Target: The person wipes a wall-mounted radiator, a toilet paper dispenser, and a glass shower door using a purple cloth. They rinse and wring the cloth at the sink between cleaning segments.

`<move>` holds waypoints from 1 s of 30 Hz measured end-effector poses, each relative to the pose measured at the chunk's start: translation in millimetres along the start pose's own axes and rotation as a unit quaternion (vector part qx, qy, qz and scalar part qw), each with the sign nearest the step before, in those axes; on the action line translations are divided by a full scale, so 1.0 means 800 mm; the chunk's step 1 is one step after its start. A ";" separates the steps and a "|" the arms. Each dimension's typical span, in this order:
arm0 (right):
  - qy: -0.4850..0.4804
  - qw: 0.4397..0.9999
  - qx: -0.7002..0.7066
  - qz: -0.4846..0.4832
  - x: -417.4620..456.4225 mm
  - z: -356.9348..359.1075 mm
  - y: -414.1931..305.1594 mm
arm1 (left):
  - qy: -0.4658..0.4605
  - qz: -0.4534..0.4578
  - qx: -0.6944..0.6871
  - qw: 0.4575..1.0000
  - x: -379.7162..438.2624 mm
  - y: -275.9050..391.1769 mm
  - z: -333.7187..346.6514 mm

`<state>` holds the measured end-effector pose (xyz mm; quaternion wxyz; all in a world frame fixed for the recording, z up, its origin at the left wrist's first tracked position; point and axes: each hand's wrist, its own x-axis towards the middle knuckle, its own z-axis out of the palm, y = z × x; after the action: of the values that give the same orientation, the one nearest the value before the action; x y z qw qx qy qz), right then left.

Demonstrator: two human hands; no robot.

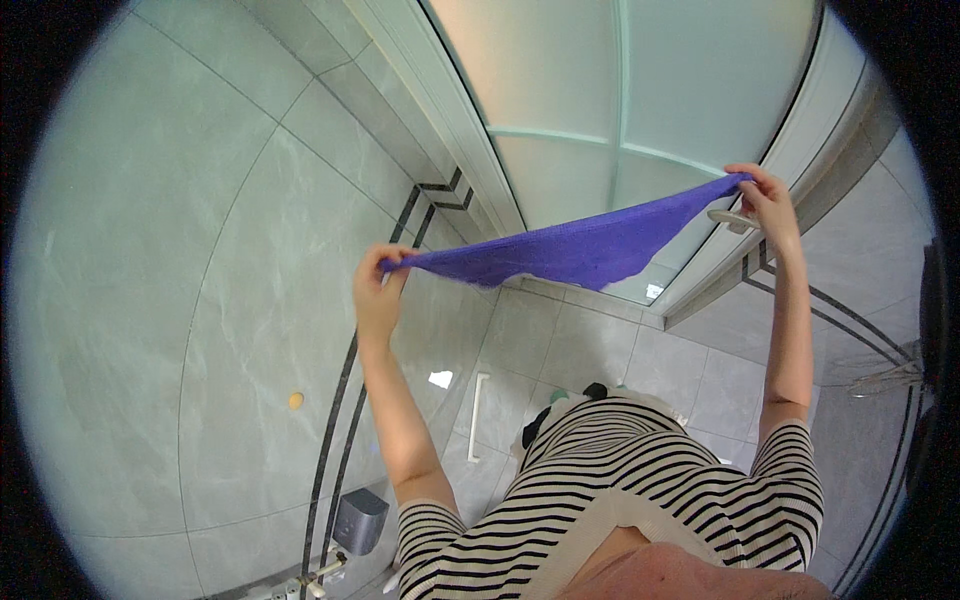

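Observation:
A purple cloth is stretched out in the air before me, its top edge drawn nearly straight and its lower edge hanging loose. My left hand pinches one corner, lower in the picture. At the opposite corner, my right hand grips the cloth higher up, close to a door handle; whether the hand touches the handle is unclear. Behind the cloth stands a frosted glass door with pale dividing bars, and the cloth covers part of it.
Marbled tile walls with dark stripes flank me, the left wall being broad. A white bar stands low at left. Near the left wall are a grey box and a valve with pipes. Grey tiles cover the floor.

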<state>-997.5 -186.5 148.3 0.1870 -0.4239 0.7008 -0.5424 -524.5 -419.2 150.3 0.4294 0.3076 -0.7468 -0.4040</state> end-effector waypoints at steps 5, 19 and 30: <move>0.028 0.944 0.285 -0.165 -0.009 0.000 -0.058 | -0.065 0.152 -0.162 0.973 -0.004 0.036 -0.011; -0.032 0.957 0.183 -0.224 0.037 0.130 -0.160 | -0.202 0.074 -0.224 0.950 0.138 0.144 0.192; -0.093 0.972 0.011 -0.216 0.053 0.188 -0.008 | -0.163 0.066 -0.270 0.947 0.154 0.122 0.174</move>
<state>-910.8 -311.1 111.2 0.1340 -0.6118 0.5660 -0.5361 -714.1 -423.6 240.8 0.3949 0.0599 -0.6880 -0.6059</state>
